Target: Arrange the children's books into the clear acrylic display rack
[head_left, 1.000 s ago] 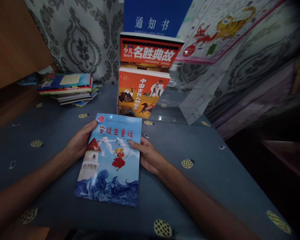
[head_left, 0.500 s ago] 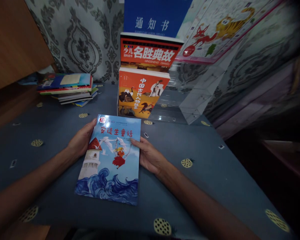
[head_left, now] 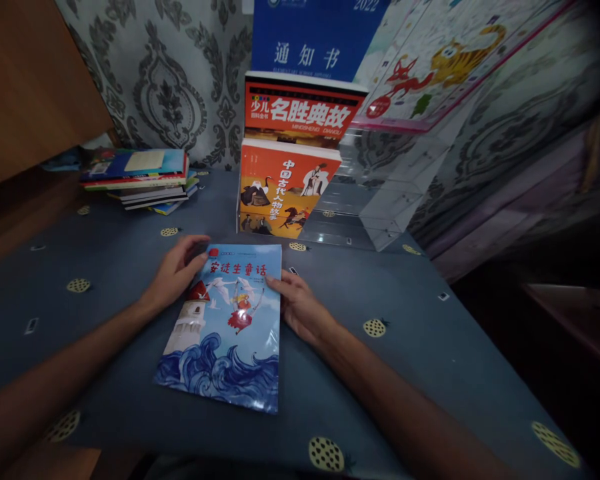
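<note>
- A blue storybook (head_left: 230,327) with red title characters, a tower, white birds and dark waves lies cover up over the middle of the tabletop (head_left: 410,373), toward its near edge; whether it rests flat or is slightly raised cannot be told
- The person's right hand (head_left: 303,303) is clamped on the storybook's right side, thumb on the cover, the other fingers partly hidden
- The left hand (head_left: 177,270) is at the upper left corner, its thumb at the cover's margin and its fingers apart from it, stretched past the top
- The grey-blue tabletop covering carries yellow pineapple prints (head_left: 375,327) and small pale labels, and its right edge slants away beside a dark part of the room
- Toward the far edge stands a clear rack (head_left: 385,220) with an orange book (head_left: 285,193), a red book (head_left: 305,113), a blue cover (head_left: 315,33) and a pink-edged animal picture (head_left: 430,73)
- Near the far left corner sits an uneven stack of books (head_left: 135,177)
- Behind is a grey damask-patterned wall (head_left: 165,93), with an orange-brown wooden panel (head_left: 30,80) at upper left
</note>
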A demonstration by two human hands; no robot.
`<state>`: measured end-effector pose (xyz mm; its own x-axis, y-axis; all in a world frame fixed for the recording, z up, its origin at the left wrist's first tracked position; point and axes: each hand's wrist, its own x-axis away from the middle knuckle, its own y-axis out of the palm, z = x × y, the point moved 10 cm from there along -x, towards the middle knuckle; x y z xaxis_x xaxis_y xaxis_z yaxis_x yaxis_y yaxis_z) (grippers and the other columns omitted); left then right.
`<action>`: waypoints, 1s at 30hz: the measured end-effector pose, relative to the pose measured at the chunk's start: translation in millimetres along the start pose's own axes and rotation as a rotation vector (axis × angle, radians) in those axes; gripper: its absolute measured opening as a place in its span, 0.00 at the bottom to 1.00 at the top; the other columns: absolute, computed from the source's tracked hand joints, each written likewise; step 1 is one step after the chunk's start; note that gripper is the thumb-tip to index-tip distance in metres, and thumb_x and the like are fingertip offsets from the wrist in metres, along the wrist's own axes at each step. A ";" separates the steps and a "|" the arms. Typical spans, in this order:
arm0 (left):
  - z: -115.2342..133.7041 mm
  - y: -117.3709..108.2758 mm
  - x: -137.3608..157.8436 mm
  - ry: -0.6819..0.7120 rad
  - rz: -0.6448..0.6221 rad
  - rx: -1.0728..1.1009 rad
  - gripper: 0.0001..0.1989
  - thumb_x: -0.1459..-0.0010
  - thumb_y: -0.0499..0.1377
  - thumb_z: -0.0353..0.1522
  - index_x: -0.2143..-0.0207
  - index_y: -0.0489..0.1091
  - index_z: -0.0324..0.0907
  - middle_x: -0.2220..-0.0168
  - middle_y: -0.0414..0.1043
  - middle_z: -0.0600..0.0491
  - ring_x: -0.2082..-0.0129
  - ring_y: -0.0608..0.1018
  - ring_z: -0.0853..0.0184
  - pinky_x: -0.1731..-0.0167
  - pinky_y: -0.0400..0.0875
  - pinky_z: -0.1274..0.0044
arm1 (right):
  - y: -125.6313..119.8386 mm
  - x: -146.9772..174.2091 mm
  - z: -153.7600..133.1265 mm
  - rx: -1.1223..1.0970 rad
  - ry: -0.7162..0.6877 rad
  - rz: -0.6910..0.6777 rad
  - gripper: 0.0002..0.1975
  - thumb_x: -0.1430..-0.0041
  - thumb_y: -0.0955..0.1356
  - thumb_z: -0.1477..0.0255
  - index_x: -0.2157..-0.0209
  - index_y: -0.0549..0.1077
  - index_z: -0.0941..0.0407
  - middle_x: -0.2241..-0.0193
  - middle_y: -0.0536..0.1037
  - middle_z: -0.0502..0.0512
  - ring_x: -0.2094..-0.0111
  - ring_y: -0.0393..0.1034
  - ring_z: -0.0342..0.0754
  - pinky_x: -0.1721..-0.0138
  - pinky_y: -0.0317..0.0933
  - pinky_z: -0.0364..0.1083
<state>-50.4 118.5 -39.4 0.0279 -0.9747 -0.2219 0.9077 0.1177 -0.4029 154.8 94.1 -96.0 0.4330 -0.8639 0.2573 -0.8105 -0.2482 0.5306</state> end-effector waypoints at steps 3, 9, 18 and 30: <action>29.5 10.9 9.7 0.240 -0.079 -0.306 0.15 0.38 0.54 0.39 0.55 0.75 0.43 0.50 0.76 0.45 0.45 0.74 0.54 0.41 0.66 0.59 | -16.1 -2.7 -13.0 0.043 -0.081 0.092 0.14 0.55 0.79 0.66 0.70 0.76 0.56 0.69 0.83 0.56 0.61 0.80 0.54 0.58 0.74 0.52; 57.9 39.5 34.7 0.490 -0.227 -0.675 0.17 0.31 0.50 0.35 0.57 0.77 0.40 0.56 0.80 0.43 0.57 0.78 0.56 0.55 0.75 0.63 | -44.0 11.4 -65.2 0.482 -0.450 0.324 0.09 0.47 0.73 0.66 0.63 0.77 0.52 0.62 0.82 0.55 0.55 0.76 0.55 0.48 0.68 0.57; 56.6 57.0 46.5 0.522 -0.302 -0.999 0.13 0.34 0.53 0.30 0.56 0.76 0.39 0.54 0.80 0.41 0.53 0.81 0.55 0.61 0.79 0.69 | 78.3 0.3 -43.0 1.227 -0.688 -0.179 0.18 0.28 0.58 0.65 0.45 0.74 0.51 0.44 0.76 0.59 0.38 0.65 0.53 0.35 0.55 0.59; 54.1 60.3 48.5 0.543 -0.322 -1.026 0.13 0.37 0.52 0.27 0.60 0.77 0.38 0.61 0.81 0.39 0.60 0.83 0.51 0.64 0.79 0.64 | 104.9 -64.9 -24.5 1.406 -0.564 -0.281 0.21 0.26 0.58 0.63 0.41 0.70 0.59 0.40 0.74 0.65 0.36 0.65 0.53 0.35 0.58 0.55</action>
<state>28.3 68.0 -26.4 -0.5423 -0.8088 -0.2274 0.0782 0.2209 -0.9722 51.3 134.8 -37.2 0.6924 -0.6878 -0.2180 -0.5764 -0.3454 -0.7406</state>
